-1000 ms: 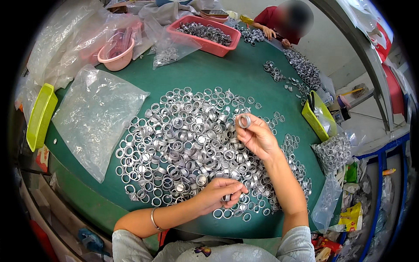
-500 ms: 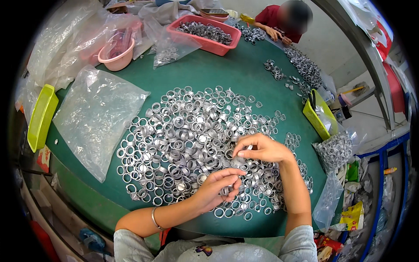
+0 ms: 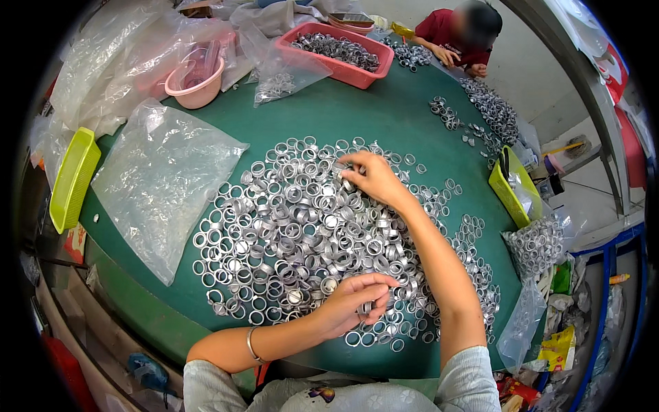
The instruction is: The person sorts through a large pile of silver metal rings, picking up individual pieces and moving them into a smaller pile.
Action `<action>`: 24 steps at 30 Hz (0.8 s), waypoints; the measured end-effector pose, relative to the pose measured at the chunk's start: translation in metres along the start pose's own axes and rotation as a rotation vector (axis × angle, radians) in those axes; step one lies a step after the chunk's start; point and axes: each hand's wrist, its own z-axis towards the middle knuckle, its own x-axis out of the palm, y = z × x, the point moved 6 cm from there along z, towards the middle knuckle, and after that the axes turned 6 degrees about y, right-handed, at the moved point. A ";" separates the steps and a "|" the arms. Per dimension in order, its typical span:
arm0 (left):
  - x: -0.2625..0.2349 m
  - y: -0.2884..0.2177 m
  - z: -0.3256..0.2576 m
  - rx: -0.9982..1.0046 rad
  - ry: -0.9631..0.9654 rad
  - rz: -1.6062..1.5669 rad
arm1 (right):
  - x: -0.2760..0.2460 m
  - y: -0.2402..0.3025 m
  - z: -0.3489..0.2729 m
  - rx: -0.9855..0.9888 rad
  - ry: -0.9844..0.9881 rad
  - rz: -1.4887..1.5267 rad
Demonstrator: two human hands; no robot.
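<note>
Bright, even daylight – sharp centre, soft shadows – edges bent and black-vignetted.

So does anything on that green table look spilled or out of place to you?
Nothing looks broken or spilled by accident. The silver rings lie in one loose heap on the green table, under the left hand and right hand. A few rings stray toward the right edge, and a clear plastic bag lies crumpled beside the heap.

A clear plastic bag (image 3: 161, 182) lies flat on the left. More crumpled clear bags (image 3: 113, 65) pile at far left, and bright printed packets (image 3: 559, 347) (yellow, green) sit at near right.
</note>
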 end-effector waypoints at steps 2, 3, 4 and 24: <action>0.000 0.000 -0.001 -0.003 -0.008 0.002 | 0.007 0.002 0.000 0.002 0.024 -0.029; 0.001 -0.001 -0.001 -0.004 -0.014 0.002 | 0.005 0.000 -0.001 0.028 0.026 -0.065; 0.002 -0.001 0.000 -0.003 -0.015 0.002 | 0.001 0.001 -0.003 0.054 0.029 -0.107; 0.004 -0.001 0.001 -0.034 -0.011 0.008 | 0.014 -0.002 -0.001 0.041 -0.187 -0.249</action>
